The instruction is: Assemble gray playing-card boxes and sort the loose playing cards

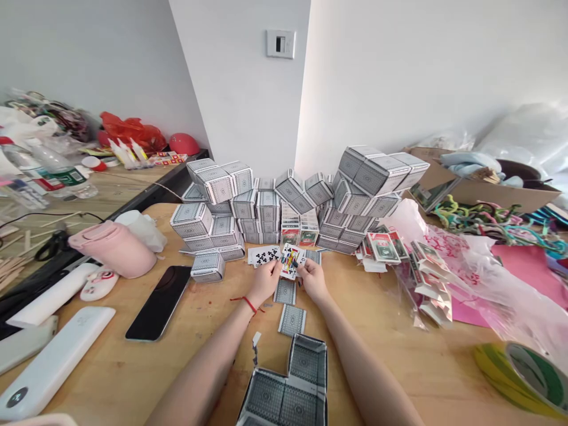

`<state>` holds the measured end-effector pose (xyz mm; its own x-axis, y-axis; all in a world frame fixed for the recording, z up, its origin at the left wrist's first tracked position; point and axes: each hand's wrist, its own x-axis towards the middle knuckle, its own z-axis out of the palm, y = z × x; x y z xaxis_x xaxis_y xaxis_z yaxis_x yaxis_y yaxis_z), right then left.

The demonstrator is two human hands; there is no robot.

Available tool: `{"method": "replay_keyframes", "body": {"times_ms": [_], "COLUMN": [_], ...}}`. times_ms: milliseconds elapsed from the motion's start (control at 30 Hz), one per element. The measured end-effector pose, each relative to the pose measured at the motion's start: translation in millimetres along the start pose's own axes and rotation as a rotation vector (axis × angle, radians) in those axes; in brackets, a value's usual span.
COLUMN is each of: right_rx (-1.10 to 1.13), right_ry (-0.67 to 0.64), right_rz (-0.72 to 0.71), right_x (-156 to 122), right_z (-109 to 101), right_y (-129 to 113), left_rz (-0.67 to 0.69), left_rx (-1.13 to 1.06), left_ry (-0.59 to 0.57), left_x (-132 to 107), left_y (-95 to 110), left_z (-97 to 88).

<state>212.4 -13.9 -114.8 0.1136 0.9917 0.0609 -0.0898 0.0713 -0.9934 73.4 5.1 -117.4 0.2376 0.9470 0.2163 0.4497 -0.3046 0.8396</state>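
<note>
Closest to you, bottom centre of the frame: grey card-back block (288, 396), cut off by the lower edge, sitting between your forearms. Wooden table (377, 319) under it all. Biggest obstacle is the wall of card-back stacks (268, 206) across the middle, just beyond your hands, blocking the way to the back; upper boxes tilt at angles. Right side is cluttered: cardboard box (488, 192) with soft stuff spilling over its rim, printed plastic bag (470, 284) spread on the table below it, opened card packs (384, 247) at the bag's left edge.

Left side: white oblong device (62, 361) lower left, black phone (162, 302) lying flat right of it, pink bottle (115, 248) above, on its side. Yellow-green tape roll (510, 378) fills the lower right. Plastic bottles (66, 174) upper left, well apart from the work.

Your left hand (266, 281) is nearly closed, fingers pinching the left edge of the picture card (290, 260); your right hand (313, 281) pinches its right side, also nearly closed. Card is face up at frame centre, J in its corner. Fanned face-up cards (266, 256) lie just left; face-down cards (291, 319) sit below it, between your arms.
</note>
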Motion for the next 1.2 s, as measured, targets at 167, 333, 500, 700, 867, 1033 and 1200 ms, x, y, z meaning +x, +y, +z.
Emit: {"method": "replay_keyframes", "body": {"times_ms": [167, 333, 500, 700, 867, 1033, 1200], "right_rx": [-0.032, -0.050, -0.064, -0.179, -0.165, -0.134, 0.051], "right_ry": [-0.029, -0.022, -0.041, -0.155, -0.223, -0.276, -0.247], "right_rz": [0.003, 0.005, 0.003, -0.016, 0.007, 0.055, 0.053], "right_x": [0.1, 1.1, 3.1, -2.5, -5.4, -4.4, -1.8], "right_z": [-0.7, -2.4, -4.3, 0.8, 1.2, -1.3, 1.4], "right_y": [3.0, 3.8, 5.0, 8.0, 7.3, 6.0, 3.0], "left_rz": [0.000, 0.003, -0.011, -0.051, -0.051, -0.058, -0.097], "left_rx": [0.046, 0.009, -0.079, 0.042, 0.121, 0.085, -0.011], "left_ry": [0.005, -0.004, -0.029, 0.140, 0.162, 0.168, 0.195], "left_x": [-0.1, -0.5, -1.7, 0.2, -2.1, -4.1, -2.4], "left_y": [3.2, 4.9, 6.0, 2.9, 3.4, 6.8, 4.3], "left_z": [-2.1, -5.3, -5.4, -1.9, -2.4, -3.0, -0.6]}}
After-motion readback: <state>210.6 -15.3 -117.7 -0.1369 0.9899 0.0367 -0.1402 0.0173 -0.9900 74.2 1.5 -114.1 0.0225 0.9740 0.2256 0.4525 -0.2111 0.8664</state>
